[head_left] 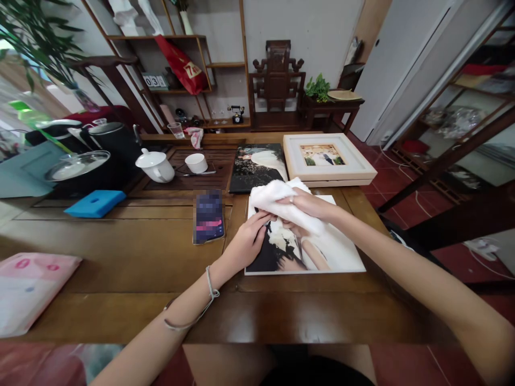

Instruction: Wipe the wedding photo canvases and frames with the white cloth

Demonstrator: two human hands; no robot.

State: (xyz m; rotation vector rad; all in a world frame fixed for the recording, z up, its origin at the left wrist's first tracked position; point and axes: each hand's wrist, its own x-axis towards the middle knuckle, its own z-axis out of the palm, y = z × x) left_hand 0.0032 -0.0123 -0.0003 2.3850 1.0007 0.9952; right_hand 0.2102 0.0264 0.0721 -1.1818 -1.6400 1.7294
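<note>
A large wedding photo panel (341, 249) lies flat on the wooden table in front of me. My right hand (309, 206) presses a bunched white cloth (270, 194) onto its upper part; the fingers are partly covered by the cloth. On the panel's left side rests my left hand (250, 237), its fingers stretched out flat near the cloth and holding nothing. The cloth and both hands hide much of the picture's upper half. Just behind lie a dark photo album or panel (251, 170) and a white-framed photo (330, 174) on a box-like base.
A phone (208, 217) lies left of the panel. Farther left are a blue sponge-like block (95, 204), a white lidded teapot (155, 165), a small white cup (196, 163) on the tea tray, a glass-lidded pot (80, 165) and a pink-and-white pack (34, 289).
</note>
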